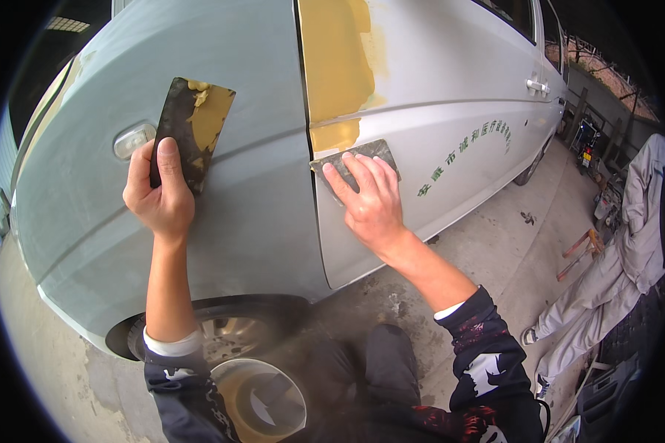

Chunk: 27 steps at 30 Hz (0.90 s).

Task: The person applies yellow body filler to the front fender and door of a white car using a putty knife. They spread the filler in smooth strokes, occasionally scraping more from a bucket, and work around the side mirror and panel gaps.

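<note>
My left hand (pixel 161 184) is closed round a dark flat spreader plate (pixel 188 122), thumb on its face. Yellow-tan filler paste (pixel 213 114) coats the plate's upper right part, with a small lump at the top edge. My right hand (pixel 369 196) presses a grey rectangular spreader (pixel 384 151) against the white car door (pixel 436 125), fingers laid over it. The spreader lies just below a patch of yellow filler (pixel 338 63) along the door's front edge. To the left of the door gap is the grey-primed fender (pixel 251 192), with a clear side lamp (pixel 133 140) beside my left hand.
A bucket (pixel 299 402) stands low in front of me, near the front wheel (pixel 233 336). On the right, a person in grey overalls (pixel 635 221) is by a reddish stand (pixel 585 247). Dark equipment (pixel 606 399) fills the lower right. Green lettering (pixel 465 151) marks the door.
</note>
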### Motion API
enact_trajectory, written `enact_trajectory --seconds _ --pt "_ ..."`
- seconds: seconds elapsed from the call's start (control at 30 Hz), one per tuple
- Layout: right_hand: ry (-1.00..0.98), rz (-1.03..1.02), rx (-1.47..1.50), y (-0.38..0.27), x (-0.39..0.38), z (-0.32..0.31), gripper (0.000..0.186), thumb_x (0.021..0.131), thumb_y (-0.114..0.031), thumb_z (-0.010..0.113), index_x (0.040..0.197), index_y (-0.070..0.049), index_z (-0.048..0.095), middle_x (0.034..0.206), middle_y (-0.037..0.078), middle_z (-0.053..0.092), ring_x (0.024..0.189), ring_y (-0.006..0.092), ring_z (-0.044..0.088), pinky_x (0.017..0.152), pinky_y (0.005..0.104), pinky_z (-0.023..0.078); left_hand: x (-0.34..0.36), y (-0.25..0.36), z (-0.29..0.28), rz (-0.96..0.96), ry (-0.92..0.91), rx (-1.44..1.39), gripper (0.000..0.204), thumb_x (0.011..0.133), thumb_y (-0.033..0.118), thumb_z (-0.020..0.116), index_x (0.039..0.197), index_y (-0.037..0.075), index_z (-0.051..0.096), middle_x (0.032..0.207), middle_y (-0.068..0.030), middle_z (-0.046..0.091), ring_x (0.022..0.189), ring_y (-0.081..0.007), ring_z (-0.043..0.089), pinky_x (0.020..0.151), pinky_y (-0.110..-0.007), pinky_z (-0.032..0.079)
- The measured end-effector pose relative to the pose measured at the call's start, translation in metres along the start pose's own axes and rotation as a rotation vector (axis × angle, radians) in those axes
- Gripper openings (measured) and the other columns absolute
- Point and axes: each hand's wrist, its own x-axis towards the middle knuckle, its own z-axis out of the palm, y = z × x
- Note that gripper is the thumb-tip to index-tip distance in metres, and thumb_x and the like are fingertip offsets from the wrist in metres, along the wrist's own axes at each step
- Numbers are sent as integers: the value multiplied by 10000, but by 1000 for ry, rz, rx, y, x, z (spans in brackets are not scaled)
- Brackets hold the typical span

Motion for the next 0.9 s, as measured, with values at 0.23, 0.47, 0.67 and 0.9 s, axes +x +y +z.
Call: enact_trajectory --seconds 0.23,0.47,0.67,0.9 --pt "-12 243 413 -5 6 -61 459 847 41 591 1281 -78 683 1254 141 627 1102 274 603 983 401 472 -7 4 -3 -80 -21 -59 189 1020 161 641 936 -6 666 782 71 563 716 -32 435 650 -187 363" --pt "-199 861 1855 -16 -4 -104 396 1081 -179 493 1437 -11 536 1283 66 633 1081 137 575 967 292 462 -158 93 -2 -651 -409 -437 190 992 179 681 992 -11 682 857 45 612 778 -49 502 722 -207 425" --pt "-604 689 1273 -14 -23 -109 375 1064 -107 493 1410 30 546 1312 122 649 1160 181 600 1017 304 448 -183 89 0 -703 -256 -456 256 991 236 696 1040 -15 677 899 34 654 791 -46 533 739 -210 446" --pt "-144 211 355 26 -10 -79 417 822 81 593 1206 -45 695 1187 133 678 1119 314 623 998 423 485 -95 49 -1 -351 -64 -199 177 1004 151 662 996 -26 667 771 69 574 661 -16 448 591 -171 362"
